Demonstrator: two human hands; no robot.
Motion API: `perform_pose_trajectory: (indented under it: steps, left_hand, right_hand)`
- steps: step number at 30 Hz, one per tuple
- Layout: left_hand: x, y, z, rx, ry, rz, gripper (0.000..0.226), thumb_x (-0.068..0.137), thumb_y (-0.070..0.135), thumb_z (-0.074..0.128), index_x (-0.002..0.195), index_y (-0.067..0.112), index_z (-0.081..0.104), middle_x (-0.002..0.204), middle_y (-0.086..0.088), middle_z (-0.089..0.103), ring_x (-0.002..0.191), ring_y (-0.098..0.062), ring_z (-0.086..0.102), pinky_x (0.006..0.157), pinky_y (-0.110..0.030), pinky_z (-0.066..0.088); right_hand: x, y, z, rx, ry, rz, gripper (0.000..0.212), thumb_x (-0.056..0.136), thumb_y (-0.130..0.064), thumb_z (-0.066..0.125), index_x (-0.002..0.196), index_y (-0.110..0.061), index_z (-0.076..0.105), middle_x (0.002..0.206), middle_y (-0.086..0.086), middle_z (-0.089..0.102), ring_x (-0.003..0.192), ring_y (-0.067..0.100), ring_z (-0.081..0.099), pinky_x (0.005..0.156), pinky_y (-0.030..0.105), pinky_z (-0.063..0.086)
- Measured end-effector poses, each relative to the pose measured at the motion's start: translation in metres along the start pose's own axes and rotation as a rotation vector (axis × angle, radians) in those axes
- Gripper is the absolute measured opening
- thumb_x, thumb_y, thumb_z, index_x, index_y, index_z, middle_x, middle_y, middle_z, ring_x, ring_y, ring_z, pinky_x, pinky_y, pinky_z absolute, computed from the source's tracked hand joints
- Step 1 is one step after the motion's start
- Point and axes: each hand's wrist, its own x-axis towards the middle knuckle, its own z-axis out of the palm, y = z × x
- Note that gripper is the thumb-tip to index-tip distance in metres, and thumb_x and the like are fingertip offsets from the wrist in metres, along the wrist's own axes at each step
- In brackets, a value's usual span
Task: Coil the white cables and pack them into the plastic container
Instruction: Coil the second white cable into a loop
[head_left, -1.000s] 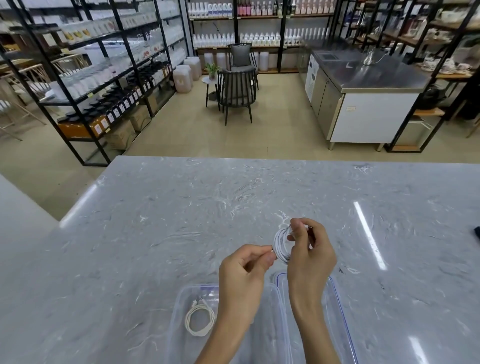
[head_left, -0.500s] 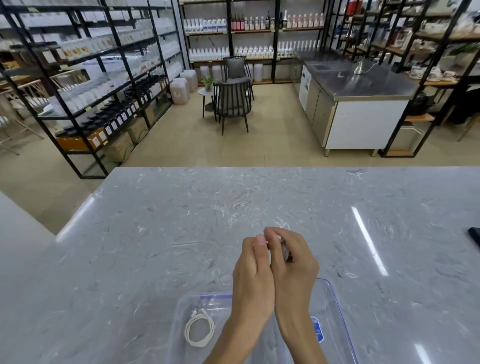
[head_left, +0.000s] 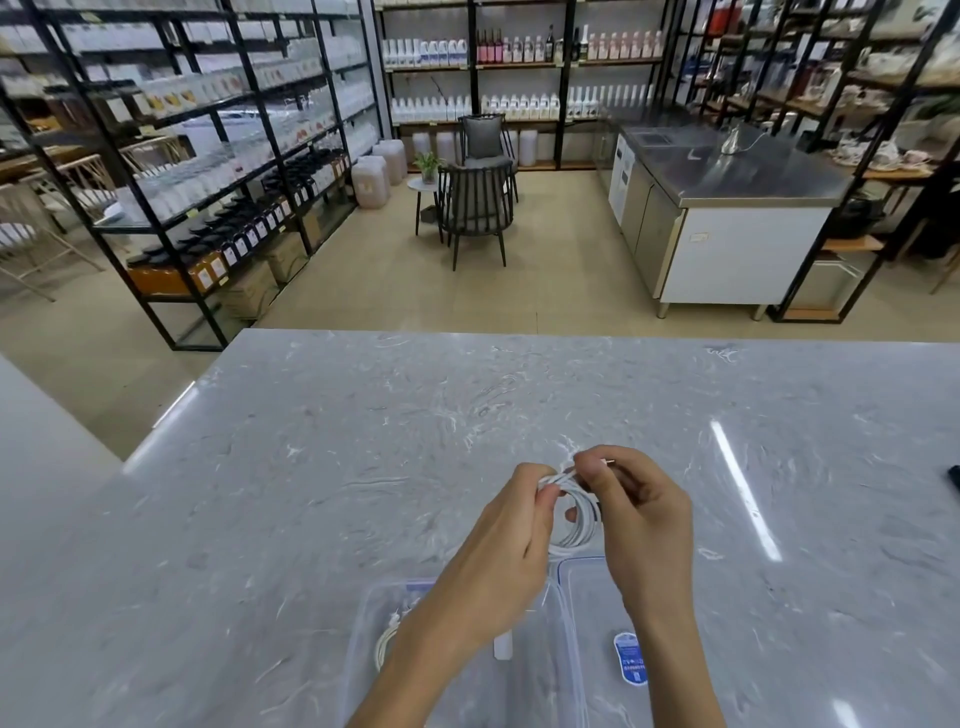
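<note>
Left hand and right hand both pinch 1 coiled white cable above a clear plastic container on the marble bench.

Both hands raised above grey marble table, left hand and right hand pinching small white cable coil between fingertips; clear plastic container below wrists, another coiled cable inside at left, lid with blue label beside it
</note>
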Motion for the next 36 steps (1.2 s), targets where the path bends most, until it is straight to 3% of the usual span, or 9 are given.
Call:
perform_pose_trajectory:
  steps: [5,9,14,21,26,29,36]
  left_hand:
    - [0.000,0.009,0.000,0.034,-0.046,-0.001,0.027,0.095,0.059,0.020,0.101,0.042,0.039,0.070,0.019,0.044,0.060,-0.004,0.040,0.055,-0.022,0.037]
    - [0.006,0.011,-0.004,-0.024,0.052,0.000,0.012,0.102,0.038,0.031,0.098,0.036,0.042,0.073,0.019,0.051,0.061,-0.004,0.045,0.055,-0.016,0.037]
    - [0.006,0.006,-0.005,-0.044,0.129,-0.043,0.009,0.096,0.029,0.036,0.100,0.034,0.040,0.077,0.012,0.056,0.063,-0.006,0.049,0.054,-0.020,0.039]
    - [0.004,-0.003,-0.010,-0.178,0.040,-0.069,0.010,0.098,0.018,0.033,0.103,0.024,0.039,0.068,0.013,0.050,0.054,-0.004,0.038,0.047,-0.018,0.035]
    - [0.003,-0.006,-0.015,-0.301,-0.047,-0.134,0.014,0.098,0.015,0.033,0.108,0.024,0.038,0.067,0.015,0.048,0.055,-0.006,0.036,0.047,-0.021,0.036]
    - [0.004,-0.007,-0.015,-0.330,-0.085,-0.170,0.020,0.094,0.017,0.034,0.109,0.030,0.038,0.071,0.018,0.050,0.057,-0.003,0.041,0.048,-0.021,0.041]
    - [0.004,-0.016,-0.015,-0.405,-0.037,-0.235,0.025,0.099,0.010,0.038,0.105,0.033,0.045,0.080,0.003,0.054,0.068,-0.012,0.049,0.062,-0.032,0.045]
  right_hand:
    - [0.002,-0.004,-0.002,0.100,0.157,0.015,0.018,0.088,-0.011,0.067,0.076,-0.023,0.072,0.066,0.000,0.071,0.057,0.008,0.067,0.049,0.013,0.050]
    - [0.003,-0.004,-0.006,0.170,0.012,0.146,0.003,0.087,-0.022,0.070,0.085,-0.021,0.072,0.074,0.002,0.073,0.065,0.011,0.071,0.052,0.018,0.053]
    - [-0.003,0.001,-0.003,0.259,-0.092,0.263,0.028,0.072,-0.036,0.077,0.085,-0.014,0.068,0.084,0.014,0.074,0.074,0.019,0.074,0.061,0.022,0.056]
    - [-0.004,0.014,0.005,0.267,-0.190,0.404,0.007,0.089,-0.016,0.068,0.087,-0.011,0.072,0.087,0.015,0.075,0.076,0.023,0.074,0.062,0.028,0.058]
    - [0.001,0.025,0.000,0.257,-0.332,0.573,0.012,0.091,-0.021,0.065,0.090,-0.016,0.076,0.086,0.007,0.074,0.074,0.015,0.069,0.065,0.024,0.057]
    - [0.002,0.036,0.000,0.376,-0.399,0.737,0.019,0.093,-0.012,0.060,0.104,-0.006,0.074,0.089,0.009,0.072,0.074,0.016,0.068,0.069,0.025,0.058]
    - [0.001,0.047,0.006,0.276,-0.455,0.702,0.018,0.093,-0.014,0.061,0.103,-0.012,0.076,0.091,0.007,0.074,0.078,0.014,0.067,0.074,0.025,0.053]
